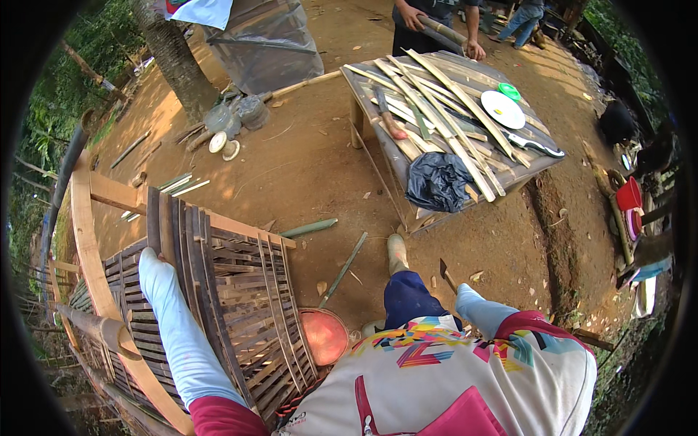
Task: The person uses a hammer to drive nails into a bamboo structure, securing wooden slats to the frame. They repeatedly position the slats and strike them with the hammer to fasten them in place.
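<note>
My left hand (150, 263), its sleeve pulled over the wrist, is closed at the upper end of a dark bamboo slat (154, 218). Its fingers are mostly hidden. This slat stands among several others along a slatted bamboo and wood frame (251, 305) on my left. On the other side, my right hand (465, 292) hangs low beside my leg, largely covered by a light blue sleeve. From it a knife (447, 275) with a dark, pointed blade sticks out forward over the dirt; the handle is hidden in my grip.
Ahead stands a bamboo table (534, 171) with split bamboo strips (443, 116), a red-handled knife (392, 127), a saw (534, 145), a white plate (503, 109) and a black plastic bag (438, 182). Behind it, another person's hand (475, 51) touches a bamboo pole. A red bucket (323, 336) sits by the frame.
</note>
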A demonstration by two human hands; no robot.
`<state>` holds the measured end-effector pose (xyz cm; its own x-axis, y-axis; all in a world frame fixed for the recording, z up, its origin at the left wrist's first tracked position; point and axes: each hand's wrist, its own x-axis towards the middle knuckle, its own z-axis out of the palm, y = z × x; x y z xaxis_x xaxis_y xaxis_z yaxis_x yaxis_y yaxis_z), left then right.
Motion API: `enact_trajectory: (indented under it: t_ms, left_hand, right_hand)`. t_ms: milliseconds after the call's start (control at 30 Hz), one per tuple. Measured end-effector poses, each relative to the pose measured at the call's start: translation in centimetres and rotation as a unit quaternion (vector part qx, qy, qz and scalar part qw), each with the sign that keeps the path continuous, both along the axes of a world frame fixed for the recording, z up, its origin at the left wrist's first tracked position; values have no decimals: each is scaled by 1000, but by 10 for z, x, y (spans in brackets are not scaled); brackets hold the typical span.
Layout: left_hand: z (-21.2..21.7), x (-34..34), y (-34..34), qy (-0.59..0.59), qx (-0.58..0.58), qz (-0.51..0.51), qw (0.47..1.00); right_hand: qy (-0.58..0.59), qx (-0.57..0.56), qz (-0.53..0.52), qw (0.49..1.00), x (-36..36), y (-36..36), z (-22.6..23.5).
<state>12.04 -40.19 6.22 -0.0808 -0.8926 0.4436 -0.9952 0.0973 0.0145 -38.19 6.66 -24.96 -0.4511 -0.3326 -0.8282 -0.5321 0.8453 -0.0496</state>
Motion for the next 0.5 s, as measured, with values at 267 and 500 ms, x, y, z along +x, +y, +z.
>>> enact_trajectory:
  t_ms: [267, 500]
  left_hand:
    - [1, 29, -1, -24, 17, 30, 999]
    - [-23, -198, 78, 10, -169, -110, 979]
  right_hand:
    - [6, 55, -106, 993, -54, 41, 23]
    - [-41, 66, -100, 992, -128, 55, -15]
